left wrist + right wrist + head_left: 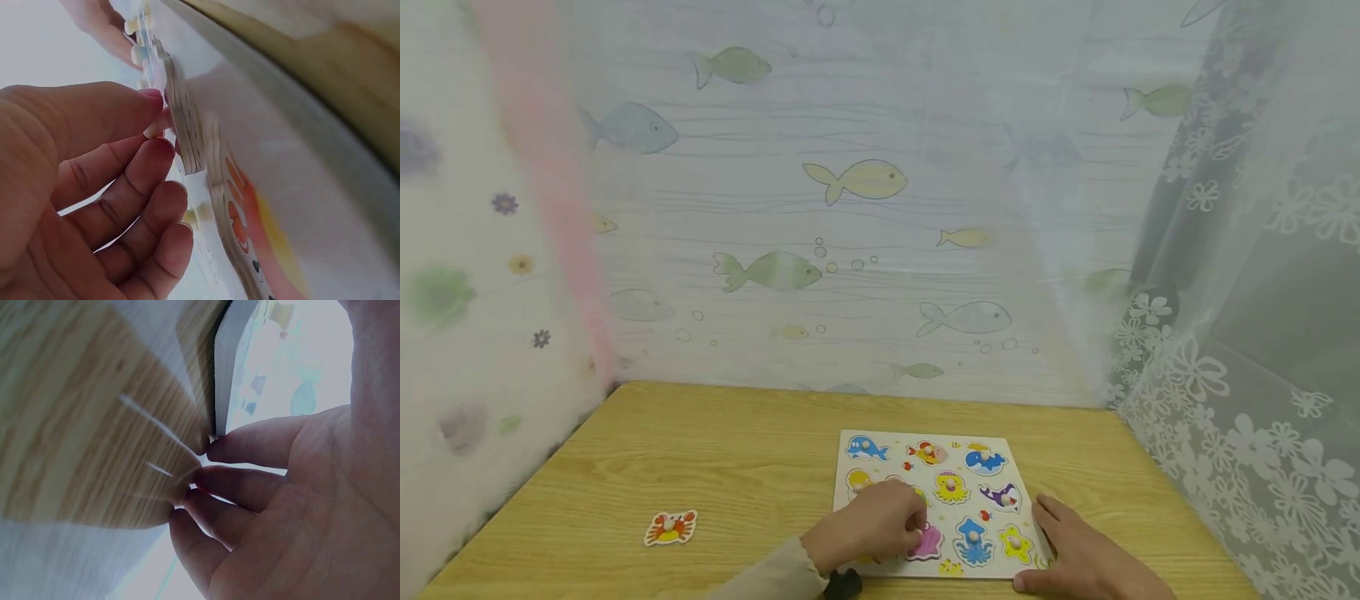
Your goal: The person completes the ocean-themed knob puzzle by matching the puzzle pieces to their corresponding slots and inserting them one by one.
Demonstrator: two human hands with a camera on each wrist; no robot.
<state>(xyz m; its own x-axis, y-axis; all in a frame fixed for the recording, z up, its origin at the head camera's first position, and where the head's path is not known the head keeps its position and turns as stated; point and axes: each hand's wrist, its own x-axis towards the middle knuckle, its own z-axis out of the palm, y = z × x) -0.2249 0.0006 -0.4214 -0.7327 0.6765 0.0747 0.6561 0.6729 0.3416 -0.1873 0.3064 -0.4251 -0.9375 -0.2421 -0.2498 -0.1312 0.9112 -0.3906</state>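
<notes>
A white puzzle board (901,439) with sea-animal pieces lies on the wooden table (737,467) near its front edge. My left hand (916,521) is over the board's lower left part. In the left wrist view its thumb and forefinger (156,119) pinch the peg of a puzzle piece (187,134), whose plywood edge stands off the board (300,187). A pink piece (928,543) sits just beside those fingers. My right hand (1052,542) rests with straight fingers on the table against the board's right edge (225,369), fingertips (209,450) touching the wood.
An orange crab piece (671,527) lies alone on the table to the left. A fish-printed sheet (850,250) hangs behind the table. A flowered lace curtain (1262,375) closes off the right side, a pale flowered one (467,333) the left.
</notes>
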